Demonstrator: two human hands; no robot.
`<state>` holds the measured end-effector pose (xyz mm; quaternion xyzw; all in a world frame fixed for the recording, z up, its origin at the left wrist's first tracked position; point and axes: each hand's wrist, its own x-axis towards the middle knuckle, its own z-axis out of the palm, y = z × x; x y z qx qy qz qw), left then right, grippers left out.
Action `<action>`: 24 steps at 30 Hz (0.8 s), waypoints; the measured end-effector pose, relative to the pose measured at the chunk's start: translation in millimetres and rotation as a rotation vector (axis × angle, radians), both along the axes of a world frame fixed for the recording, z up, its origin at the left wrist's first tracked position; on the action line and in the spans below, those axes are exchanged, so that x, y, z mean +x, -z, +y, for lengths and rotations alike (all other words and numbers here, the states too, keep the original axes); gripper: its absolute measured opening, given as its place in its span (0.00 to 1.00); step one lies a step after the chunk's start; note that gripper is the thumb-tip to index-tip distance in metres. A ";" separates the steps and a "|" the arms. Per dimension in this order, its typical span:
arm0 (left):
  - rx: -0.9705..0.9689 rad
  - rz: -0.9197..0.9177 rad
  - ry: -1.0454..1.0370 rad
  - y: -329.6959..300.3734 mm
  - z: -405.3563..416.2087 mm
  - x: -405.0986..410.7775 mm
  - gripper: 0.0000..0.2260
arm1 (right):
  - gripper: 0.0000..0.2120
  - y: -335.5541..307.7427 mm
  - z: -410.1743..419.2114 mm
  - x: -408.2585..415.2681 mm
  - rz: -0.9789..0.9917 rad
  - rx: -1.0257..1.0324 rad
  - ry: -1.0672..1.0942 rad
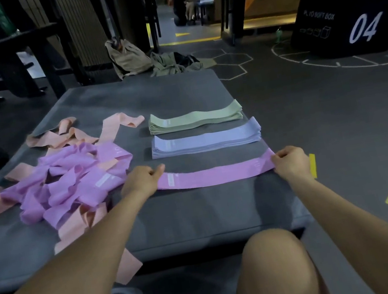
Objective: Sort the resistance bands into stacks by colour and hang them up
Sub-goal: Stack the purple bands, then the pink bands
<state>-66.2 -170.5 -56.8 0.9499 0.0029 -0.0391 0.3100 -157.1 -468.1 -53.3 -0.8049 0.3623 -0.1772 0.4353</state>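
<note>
Left hand [139, 181] and right hand [290, 160] each pinch one end of a pink-purple band [214, 175], held flat across the grey mat [199, 217] at centre frame. Above it lie a blue stack [206, 139] and a green stack [196, 118]. An unsorted pile [65, 183] of purple and peach bands sits at left.

Premises: a gym. Evidence: black plyo soft box [344, 24] numbered 04, painted floor markings [343, 62], grey padded mat [153, 94], dark rack frames [6, 57].
</note>
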 end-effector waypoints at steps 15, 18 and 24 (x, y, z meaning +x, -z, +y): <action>-0.188 -0.047 -0.106 1.6 3.3 7.5 0.09 | 0.08 3.8 -4.4 6.6 0.017 -0.110 -0.024; -0.166 -0.098 -0.133 6.2 1.0 8.0 0.08 | 0.08 7.9 -4.7 8.6 0.007 -0.126 -0.033; 0.077 -0.140 -0.051 11.8 2.2 7.2 0.04 | 0.09 11.8 -5.7 7.9 0.032 -0.154 -0.063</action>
